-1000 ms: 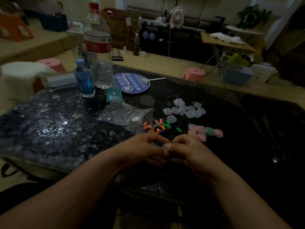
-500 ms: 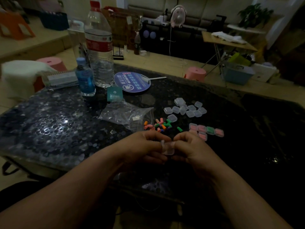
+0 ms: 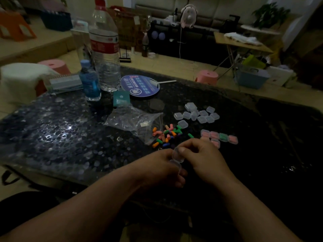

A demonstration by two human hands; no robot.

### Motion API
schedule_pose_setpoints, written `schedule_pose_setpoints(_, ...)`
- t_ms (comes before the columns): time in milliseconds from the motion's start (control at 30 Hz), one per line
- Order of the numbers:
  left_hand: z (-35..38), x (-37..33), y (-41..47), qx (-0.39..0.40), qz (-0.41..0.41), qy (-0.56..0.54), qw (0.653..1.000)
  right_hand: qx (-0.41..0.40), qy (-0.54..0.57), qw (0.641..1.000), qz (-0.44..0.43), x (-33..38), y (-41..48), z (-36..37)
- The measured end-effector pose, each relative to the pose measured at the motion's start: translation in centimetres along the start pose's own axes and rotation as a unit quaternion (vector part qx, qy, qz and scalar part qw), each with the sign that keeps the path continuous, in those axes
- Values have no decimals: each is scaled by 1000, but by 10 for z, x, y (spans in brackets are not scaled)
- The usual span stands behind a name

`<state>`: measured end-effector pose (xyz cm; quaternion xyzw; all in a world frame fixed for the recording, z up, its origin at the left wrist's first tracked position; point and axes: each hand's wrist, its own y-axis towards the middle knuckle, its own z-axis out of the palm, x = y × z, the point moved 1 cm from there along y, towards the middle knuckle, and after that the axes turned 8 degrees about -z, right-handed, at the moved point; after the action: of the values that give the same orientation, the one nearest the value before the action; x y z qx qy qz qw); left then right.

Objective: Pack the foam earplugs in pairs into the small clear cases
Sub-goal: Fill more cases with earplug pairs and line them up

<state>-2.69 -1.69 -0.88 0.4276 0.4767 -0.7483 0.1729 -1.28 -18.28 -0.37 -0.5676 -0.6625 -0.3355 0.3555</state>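
Left hand (image 3: 157, 165) and right hand (image 3: 202, 158) meet above the dark table (image 3: 70, 137). The fingers of both are curled and pinch one small clear case (image 3: 176, 157). Whether it holds anything cannot be told. Beyond lie loose foam earplugs (image 3: 167, 135), then filled cases (image 3: 219, 137), then empty cases (image 3: 198, 114).

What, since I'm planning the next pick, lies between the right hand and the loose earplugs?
Nothing visible. The right hand pinches the open clear case with the left hand; the loose earplugs lie just beyond on the table, only bare surface between. The plastic bag sits to the pile's left, off that path.
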Motion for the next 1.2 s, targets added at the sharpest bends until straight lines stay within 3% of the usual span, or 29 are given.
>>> schedule_pose_setpoints(133, 2, -1, 2, -56, -43, -44, 997, 16, -16, 999, -38, 1, 6, 10)
schedule_pose_setpoints(233, -3, -5, -1, -113, -81, -106, 985, 26, 29, 999, -13, -1, 13, 11)
schedule_pose_setpoints(300, -11, -8, -4, -150, -74, -155, 974, -14, 32, 999, 24, -7, 22, 9)
schedule_pose_setpoints(400, -22, -8, -6, -190, -64, -228, 953, -103, -51, 992, 58, -24, 37, -3)
schedule_pose_setpoints(500, -25, -11, -5, -175, -54, -271, 945, -144, -184, 971, 56, -35, 50, -15)
schedule_pose_setpoints(667, -21, -17, 6, -124, -28, -325, 937, -142, -349, 926, 19, -52, 67, -9)
schedule_pose_setpoints(800, -18, -18, 18, -126, -35, -335, 933, -145, -437, 887, 29, -59, 77, 3)
schedule_pose_setpoints(933, -16, -18, 22, -128, -45, -320, 938, -156, -465, 870, 49, -65, 83, 5)
schedule_pose_setpoints(1033, -18, -17, 23, -140, -51, -298, 943, -167, -446, 878, 58, -62, 84, 5)
schedule_pose_setpoints(1200, -21, -19, 20, -133, -63, -288, 946, -158, -269, 949, 42, -42, 77, 5)
